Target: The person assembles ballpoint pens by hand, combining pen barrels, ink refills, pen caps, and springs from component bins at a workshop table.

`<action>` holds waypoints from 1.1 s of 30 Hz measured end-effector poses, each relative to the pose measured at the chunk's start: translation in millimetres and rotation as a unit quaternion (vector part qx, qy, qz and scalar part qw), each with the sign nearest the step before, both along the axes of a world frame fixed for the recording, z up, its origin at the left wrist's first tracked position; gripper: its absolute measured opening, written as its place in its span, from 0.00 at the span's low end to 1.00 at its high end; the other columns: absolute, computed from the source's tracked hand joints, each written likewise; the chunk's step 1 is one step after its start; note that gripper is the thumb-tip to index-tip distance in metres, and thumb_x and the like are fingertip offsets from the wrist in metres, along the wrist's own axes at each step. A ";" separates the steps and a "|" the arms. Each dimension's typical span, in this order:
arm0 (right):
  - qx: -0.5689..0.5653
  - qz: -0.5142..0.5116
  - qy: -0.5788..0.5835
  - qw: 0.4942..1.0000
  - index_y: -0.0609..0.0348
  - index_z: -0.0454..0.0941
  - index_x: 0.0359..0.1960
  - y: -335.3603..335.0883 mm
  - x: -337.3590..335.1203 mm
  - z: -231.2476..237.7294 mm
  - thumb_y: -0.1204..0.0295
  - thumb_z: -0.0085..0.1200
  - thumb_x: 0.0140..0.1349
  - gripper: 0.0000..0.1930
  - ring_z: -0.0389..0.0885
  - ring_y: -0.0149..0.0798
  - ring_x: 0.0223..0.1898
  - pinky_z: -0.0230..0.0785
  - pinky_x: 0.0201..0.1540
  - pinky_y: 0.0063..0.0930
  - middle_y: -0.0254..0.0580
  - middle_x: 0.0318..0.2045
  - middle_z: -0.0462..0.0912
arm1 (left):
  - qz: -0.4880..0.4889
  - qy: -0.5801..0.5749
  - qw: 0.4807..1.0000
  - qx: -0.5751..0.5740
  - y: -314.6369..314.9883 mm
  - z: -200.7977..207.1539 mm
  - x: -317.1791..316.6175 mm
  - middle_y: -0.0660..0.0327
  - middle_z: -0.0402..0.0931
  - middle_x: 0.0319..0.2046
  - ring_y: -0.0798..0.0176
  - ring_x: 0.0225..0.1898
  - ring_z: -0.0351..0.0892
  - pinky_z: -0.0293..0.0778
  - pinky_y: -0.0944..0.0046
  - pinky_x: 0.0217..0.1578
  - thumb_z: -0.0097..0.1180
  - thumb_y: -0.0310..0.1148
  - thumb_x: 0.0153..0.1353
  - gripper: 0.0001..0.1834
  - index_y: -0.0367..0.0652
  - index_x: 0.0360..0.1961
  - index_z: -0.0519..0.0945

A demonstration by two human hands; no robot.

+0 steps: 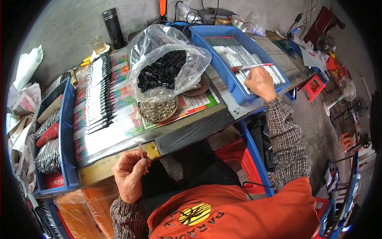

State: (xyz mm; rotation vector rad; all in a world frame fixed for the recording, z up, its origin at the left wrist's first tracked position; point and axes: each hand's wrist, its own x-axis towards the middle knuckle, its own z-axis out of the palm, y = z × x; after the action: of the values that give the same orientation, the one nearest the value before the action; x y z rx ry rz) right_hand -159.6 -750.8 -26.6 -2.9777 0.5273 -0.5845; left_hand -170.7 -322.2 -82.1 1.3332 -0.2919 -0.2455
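Observation:
My left hand [130, 173], in front of the table edge, is closed in a pinch on a thin pinkish stick [141, 152] held nearly upright. My right hand [260, 83] is closed over the blue bin [240, 81] at the right. Thin white and silver sticks [232, 55] lie side by side in that bin. A stick with a red end [252, 67] passes just beyond my right knuckles. What those fingers hold is hidden under the hand. Between the hands, a clear plastic bag [189, 59] stands open with small black parts [163, 71]. Before it sits a dish of small metal pieces [157, 109].
White pen-like sticks with dark ends [97, 91] lie in a row on the table's left. A blue crate [68, 135] with bundled parts flanks it. At the back stands a black bottle [114, 28]. Below right are a red stool [240, 163] and fans [349, 89].

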 end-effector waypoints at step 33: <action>0.605 0.276 0.088 0.742 0.64 0.76 0.35 179.9 -58.5 -16.0 0.78 0.55 0.61 0.03 0.76 0.21 0.26 0.70 0.28 0.16 0.30 0.27 0.77 | -0.055 0.044 0.994 -0.078 -3.2 1.4 -9.8 0.52 0.79 0.30 0.65 0.26 0.80 0.76 0.70 0.23 0.57 0.24 0.62 0.06 0.32 0.37 0.76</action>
State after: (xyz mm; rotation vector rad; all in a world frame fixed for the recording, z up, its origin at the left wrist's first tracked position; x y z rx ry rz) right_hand -218.1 -570.9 -42.6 -1.7354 -0.0504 0.1286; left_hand -180.4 -325.4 -80.7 1.1510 -0.3033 -0.3662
